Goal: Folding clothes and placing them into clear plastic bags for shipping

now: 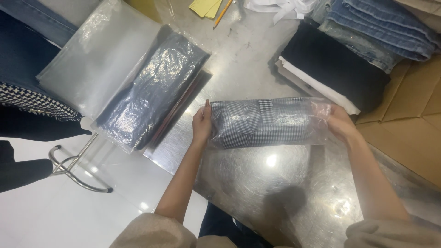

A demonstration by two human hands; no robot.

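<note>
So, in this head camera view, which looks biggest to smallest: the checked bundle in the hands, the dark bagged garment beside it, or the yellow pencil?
1. Dark bagged garment: largest.
2. Checked bundle in clear plastic, held between the left hand and right hand: somewhat smaller, though it sits nearer the camera.
3. Yellow pencil: by far the smallest, and partly cut off by the frame edge.
</note>
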